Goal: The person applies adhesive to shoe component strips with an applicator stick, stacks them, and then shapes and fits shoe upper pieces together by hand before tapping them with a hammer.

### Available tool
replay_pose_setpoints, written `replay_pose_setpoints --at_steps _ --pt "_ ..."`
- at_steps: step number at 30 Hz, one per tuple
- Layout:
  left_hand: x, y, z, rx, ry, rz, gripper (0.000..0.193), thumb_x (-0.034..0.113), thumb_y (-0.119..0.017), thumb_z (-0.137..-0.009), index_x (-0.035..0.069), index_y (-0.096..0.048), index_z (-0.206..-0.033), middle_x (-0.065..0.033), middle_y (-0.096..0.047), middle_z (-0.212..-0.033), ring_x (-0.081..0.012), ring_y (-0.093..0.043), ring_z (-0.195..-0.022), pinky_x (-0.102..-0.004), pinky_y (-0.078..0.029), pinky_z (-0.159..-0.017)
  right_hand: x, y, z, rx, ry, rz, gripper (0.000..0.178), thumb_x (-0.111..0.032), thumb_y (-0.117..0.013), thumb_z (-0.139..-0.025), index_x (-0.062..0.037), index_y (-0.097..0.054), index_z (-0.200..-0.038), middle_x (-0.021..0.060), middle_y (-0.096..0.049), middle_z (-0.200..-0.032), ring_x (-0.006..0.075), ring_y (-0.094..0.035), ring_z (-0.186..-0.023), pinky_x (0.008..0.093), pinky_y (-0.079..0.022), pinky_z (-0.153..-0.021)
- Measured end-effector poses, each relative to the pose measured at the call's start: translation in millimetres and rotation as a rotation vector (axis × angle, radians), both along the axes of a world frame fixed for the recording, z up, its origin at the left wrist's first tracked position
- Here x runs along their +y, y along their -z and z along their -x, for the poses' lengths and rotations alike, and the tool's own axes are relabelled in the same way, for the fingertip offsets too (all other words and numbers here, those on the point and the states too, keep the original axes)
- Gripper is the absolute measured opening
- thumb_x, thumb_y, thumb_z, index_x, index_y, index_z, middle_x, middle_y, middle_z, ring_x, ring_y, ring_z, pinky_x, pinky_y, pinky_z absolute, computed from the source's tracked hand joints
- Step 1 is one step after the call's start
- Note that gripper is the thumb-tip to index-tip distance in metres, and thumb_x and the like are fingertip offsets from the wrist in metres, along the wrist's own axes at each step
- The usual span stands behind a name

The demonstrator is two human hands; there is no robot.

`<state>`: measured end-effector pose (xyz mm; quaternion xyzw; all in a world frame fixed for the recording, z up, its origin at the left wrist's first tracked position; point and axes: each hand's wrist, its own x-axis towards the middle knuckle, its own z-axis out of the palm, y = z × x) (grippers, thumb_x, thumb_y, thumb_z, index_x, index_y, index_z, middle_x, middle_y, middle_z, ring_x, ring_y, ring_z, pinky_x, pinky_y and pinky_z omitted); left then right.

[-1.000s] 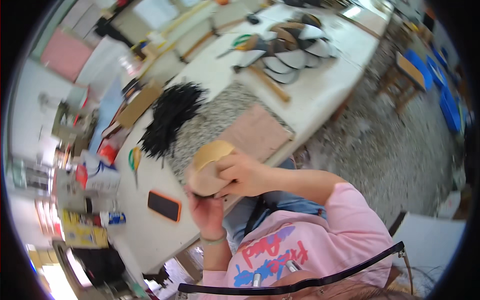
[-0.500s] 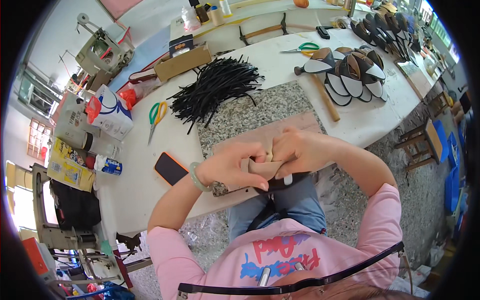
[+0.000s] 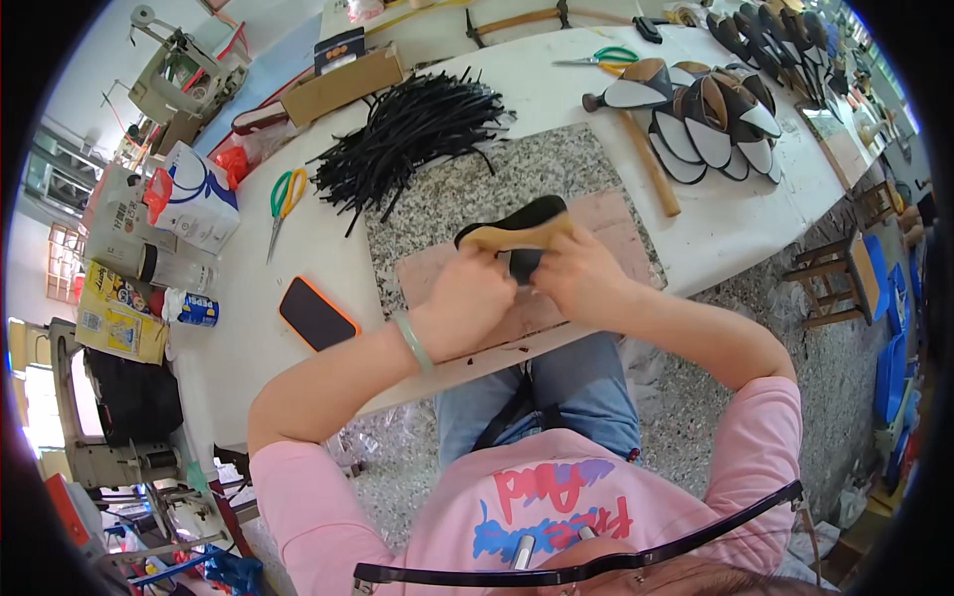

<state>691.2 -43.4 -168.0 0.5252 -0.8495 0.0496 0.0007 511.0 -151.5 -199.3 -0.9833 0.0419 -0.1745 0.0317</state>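
- The left hand (image 3: 467,298) and the right hand (image 3: 574,273) meet over the table edge, both gripping a black shoe with a smooth tan sole (image 3: 515,230); its sole faces up and its toe points to the person's right.
- Fingers of both hands curl in and pinch a black strap-like part under the sole; the fingertips are hidden, so the exact pinch cannot be told.
- A pale green bangle (image 3: 413,343) circles the left wrist.
- The shoe is held just above a flat pinkish-brown board (image 3: 616,214), which lies on a speckled grey granite slab (image 3: 467,189).
- Beyond the slab lies a loose heap of thin black strips (image 3: 412,129).
- Green-and-yellow-handled scissors (image 3: 282,199) and a black phone in an orange case (image 3: 317,314) rest on the white tabletop (image 3: 715,223) to the left.
- A wooden-handled hammer (image 3: 641,154) lies beside overlapping black-and-white shoe pieces (image 3: 711,114).
- The floor is grey speckled terrazzo (image 3: 696,328); a sewing machine (image 3: 179,84) stands at far left.
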Motion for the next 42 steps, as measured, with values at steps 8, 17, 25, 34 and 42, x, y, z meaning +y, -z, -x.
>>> replay_pose_setpoints --at_steps 8,17,25,34,42 --pt "-44 -8 -18 0.393 -0.303 -0.462 0.022 0.021 -0.069 -0.076 0.001 -0.066 -0.086 -0.0164 -0.067 -0.083 -0.0332 -0.064 -0.083 -0.0405 -0.050 -0.074 -27 -2 -20 0.147 0.159 -0.386 0.024 -0.030 -0.072 -0.071 -0.0080 -0.065 -0.078 0.0079 -0.062 -0.069 0.0274 -0.059 -0.074 0.0383 -0.039 -0.077" --pt "-47 -6 -18 0.375 -0.310 -0.544 0.025 0.022 -0.069 -0.076 -0.001 -0.067 -0.086 -0.0178 -0.067 -0.082 -0.0323 -0.064 -0.081 -0.0393 -0.049 -0.073 -25 -16 -33 0.353 0.237 -0.404 0.026 -0.031 -0.072 -0.071 -0.0074 -0.070 -0.079 0.0131 -0.066 -0.069 0.0286 -0.064 -0.072 0.0370 -0.040 -0.085" --pt "-49 -1 -14 0.310 -0.292 -0.457 0.020 0.021 -0.067 -0.076 0.001 -0.067 -0.077 -0.0179 -0.066 -0.077 -0.0340 -0.064 -0.076 -0.0418 -0.051 -0.070 -8 -26 -38 0.463 0.222 -0.153 0.011 -0.019 -0.063 -0.071 -0.0094 -0.067 -0.071 0.0064 -0.064 -0.079 0.0223 -0.058 -0.089 0.0383 -0.037 -0.080" --pt "-40 -23 0 0.140 -0.313 -0.423 0.016 0.016 -0.065 -0.075 0.000 -0.064 -0.076 -0.0185 -0.066 -0.077 -0.0355 -0.064 -0.077 -0.0438 -0.052 -0.070 -5 9 -1 -0.132 -0.128 0.133 0.019 -0.018 -0.057 -0.074 -0.0115 -0.065 -0.090 -0.0006 -0.054 -0.098 0.0163 -0.044 -0.108 0.0404 -0.032 -0.085" --pt "-17 -30 -19 1.003 -0.484 -0.687 0.025 0.023 -0.073 -0.076 0.000 -0.069 -0.085 -0.0066 -0.066 -0.074 -0.0160 -0.060 -0.068 -0.0302 -0.048 -0.065 -15 -16 -5 -0.342 -0.219 0.014 0.014 -0.010 -0.066 -0.069 -0.0150 -0.064 -0.081 -0.0048 -0.060 -0.094 0.0146 -0.050 -0.110 0.0431 -0.029 -0.090"
